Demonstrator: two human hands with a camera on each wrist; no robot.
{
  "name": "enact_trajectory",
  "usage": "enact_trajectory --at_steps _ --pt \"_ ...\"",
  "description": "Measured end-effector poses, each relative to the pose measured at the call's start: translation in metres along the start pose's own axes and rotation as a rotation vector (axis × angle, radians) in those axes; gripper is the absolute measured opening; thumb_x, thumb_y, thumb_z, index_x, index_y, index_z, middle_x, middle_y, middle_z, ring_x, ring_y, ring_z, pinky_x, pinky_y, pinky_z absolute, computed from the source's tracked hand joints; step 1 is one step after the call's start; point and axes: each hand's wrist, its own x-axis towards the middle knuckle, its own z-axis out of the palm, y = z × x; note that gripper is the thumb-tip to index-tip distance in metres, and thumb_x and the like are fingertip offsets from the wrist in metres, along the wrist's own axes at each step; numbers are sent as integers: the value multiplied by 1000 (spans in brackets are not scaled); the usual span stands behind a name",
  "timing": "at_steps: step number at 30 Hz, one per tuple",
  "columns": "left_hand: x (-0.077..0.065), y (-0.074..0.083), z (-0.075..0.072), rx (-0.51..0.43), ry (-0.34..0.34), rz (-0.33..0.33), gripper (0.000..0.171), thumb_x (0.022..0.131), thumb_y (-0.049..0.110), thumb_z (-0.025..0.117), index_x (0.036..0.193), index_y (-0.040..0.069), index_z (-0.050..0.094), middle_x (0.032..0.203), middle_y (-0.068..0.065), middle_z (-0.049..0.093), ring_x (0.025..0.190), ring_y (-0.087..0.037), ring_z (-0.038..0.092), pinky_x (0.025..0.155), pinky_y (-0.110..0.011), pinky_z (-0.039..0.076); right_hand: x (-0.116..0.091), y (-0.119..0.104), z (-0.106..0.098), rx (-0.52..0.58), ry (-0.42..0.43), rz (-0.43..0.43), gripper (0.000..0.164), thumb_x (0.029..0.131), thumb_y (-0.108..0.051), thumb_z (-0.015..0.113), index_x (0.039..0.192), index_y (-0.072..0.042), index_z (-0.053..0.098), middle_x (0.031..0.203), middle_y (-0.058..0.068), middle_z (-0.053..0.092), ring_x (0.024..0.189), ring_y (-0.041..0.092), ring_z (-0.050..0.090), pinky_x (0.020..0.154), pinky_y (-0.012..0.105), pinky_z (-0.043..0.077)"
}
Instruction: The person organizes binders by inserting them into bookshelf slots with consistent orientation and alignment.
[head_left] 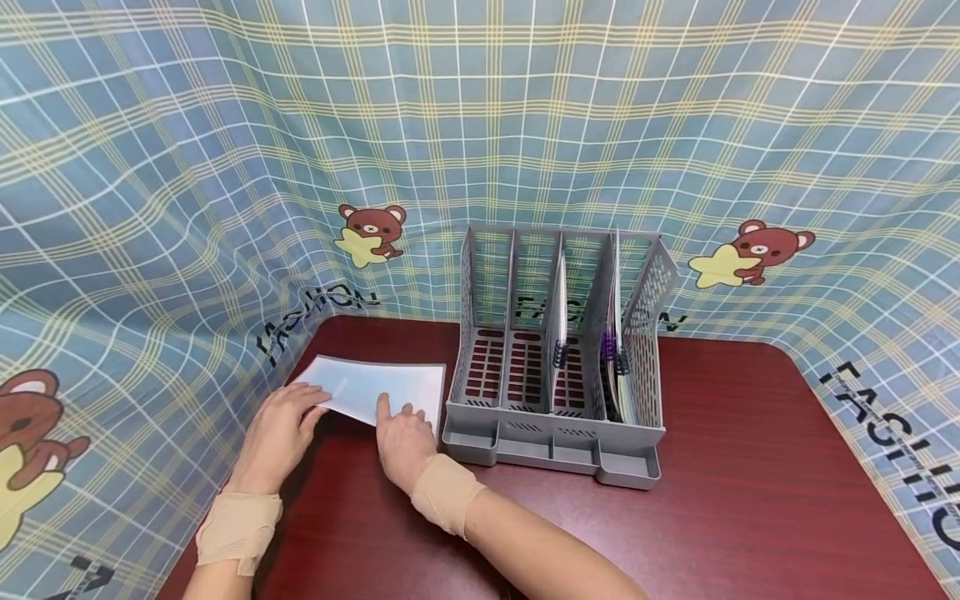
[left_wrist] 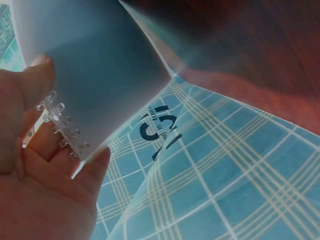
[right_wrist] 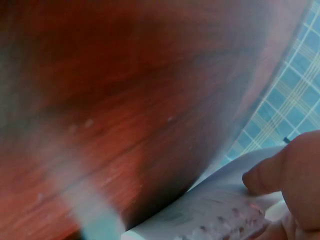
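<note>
A pale loose-leaf notebook [head_left: 390,379] is held above the left part of the table, with clear plastic binding rings [left_wrist: 62,125] along one edge. My left hand [head_left: 277,429] grips its left end; in the left wrist view the thumb [left_wrist: 40,70] lies over the cover and the other fingers pass behind the ringed edge. My right hand [head_left: 408,442] pinches the near right part, its thumb [right_wrist: 270,175] on the upper face in the right wrist view and a finger partly hidden beneath the rings.
Right of the notebook stands a grey file rack [head_left: 555,429] with upright dividers and small front trays. Spiral notebooks [head_left: 560,354] stand in its middle and right slots. The dark red table [head_left: 750,467] is bordered by a checked curtain [head_left: 600,108].
</note>
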Motion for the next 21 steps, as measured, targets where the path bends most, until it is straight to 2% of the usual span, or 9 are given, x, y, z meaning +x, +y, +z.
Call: enact_trajectory --at_steps 2,4,7,10,13,17,21 --pt "4 5 -3 6 10 1 21 80 1 74 102 1 76 104 -17 72 106 -37 62 100 -49 41 0 3 -2 4 6 -7 64 86 -27 66 145 -16 45 97 11 68 68 22 60 49 31 48" --pt "5 9 -4 11 17 -6 20 80 2 75 100 2 76 102 -15 72 103 -35 62 99 -48 42 0 5 -4 4 12 -20 57 88 -25 63 142 -16 48 99 11 69 68 23 60 49 31 49" --pt "6 16 -6 14 29 -22 20 79 2 77 99 2 75 99 -14 72 99 -35 62 95 -49 43 -2 9 -5 3 5 -46 39 90 -23 60 129 -17 56 91 8 67 68 22 59 49 32 47" --pt "5 25 -12 16 56 -58 23 75 4 81 98 3 75 97 -14 72 98 -35 61 90 -51 46 -3 13 -6 37 21 -67 22 91 -20 59 112 -17 57 83 6 64 68 22 59 50 33 48" --pt "6 34 -20 6 82 -88 29 72 8 84 99 3 75 101 -15 71 103 -35 59 89 -51 46 -4 17 -10 67 48 -97 15 91 -16 57 106 -17 55 82 5 63 68 22 60 52 33 50" --pt "15 47 -33 -24 118 -76 42 70 14 87 108 2 74 114 -20 68 115 -40 54 98 -52 41 -4 23 -14 106 111 -138 21 89 -14 59 110 -17 56 83 3 63 66 20 59 53 31 52" --pt "27 63 -47 -73 218 -65 57 70 20 87 122 4 70 130 -23 60 126 -44 45 104 -57 35 -2 28 -21 225 186 -166 31 90 -11 58 121 -16 57 93 2 68 72 20 66 58 32 55"
